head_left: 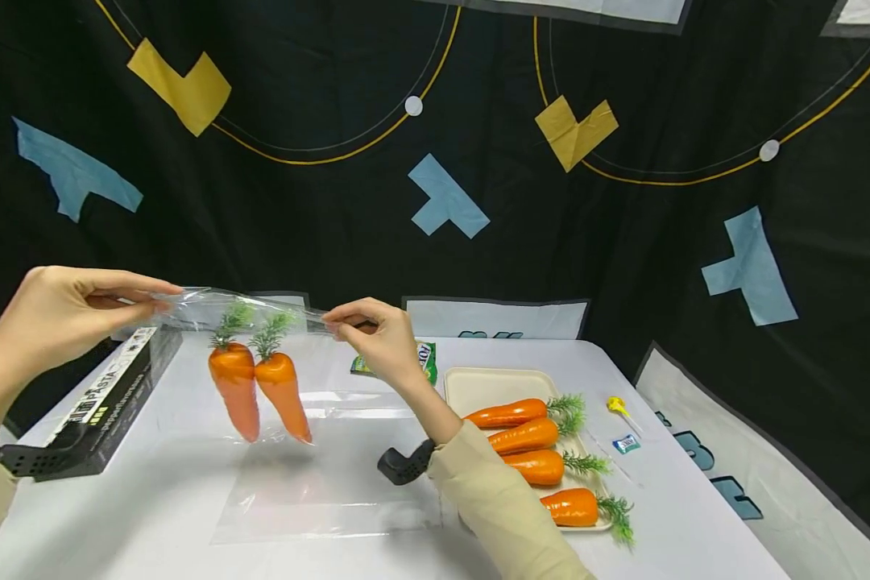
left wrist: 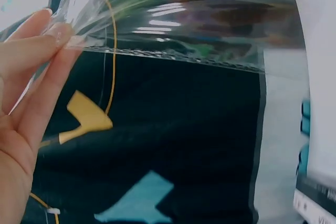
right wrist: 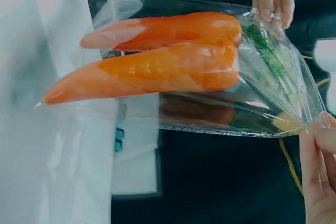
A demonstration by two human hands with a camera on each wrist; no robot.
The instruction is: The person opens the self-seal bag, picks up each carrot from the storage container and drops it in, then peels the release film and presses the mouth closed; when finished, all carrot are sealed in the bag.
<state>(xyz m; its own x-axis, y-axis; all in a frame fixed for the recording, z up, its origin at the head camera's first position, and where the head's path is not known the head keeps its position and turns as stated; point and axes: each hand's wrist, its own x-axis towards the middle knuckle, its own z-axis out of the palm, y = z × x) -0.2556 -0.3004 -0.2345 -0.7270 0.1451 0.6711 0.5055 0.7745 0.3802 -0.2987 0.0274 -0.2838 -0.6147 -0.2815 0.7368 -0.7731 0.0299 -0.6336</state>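
Observation:
A clear plastic bag (head_left: 210, 322) hangs stretched between both hands above the table. Two orange carrots (right wrist: 163, 69) with green tops lie side by side inside it, tips down in the head view. My left hand (head_left: 72, 314) pinches one upper corner of the bag between thumb and fingers; the left wrist view shows the gathered film at the left fingertips (left wrist: 62, 32). The opposite corner is pinched by my right hand (head_left: 377, 334), also seen at the lower right of the right wrist view. Under the hanging bag, another clear bag (head_left: 319, 499) lies flat on the table.
On the right, a cream tray (head_left: 496, 383) bears several carrots (head_left: 525, 437). A yellow-handled tool (head_left: 616, 405) and a small blue-and-white packet (head_left: 627, 444) lie beyond it. A green packet (head_left: 428, 358) sits behind my right wrist; a black pasta box (head_left: 109, 399) stands left.

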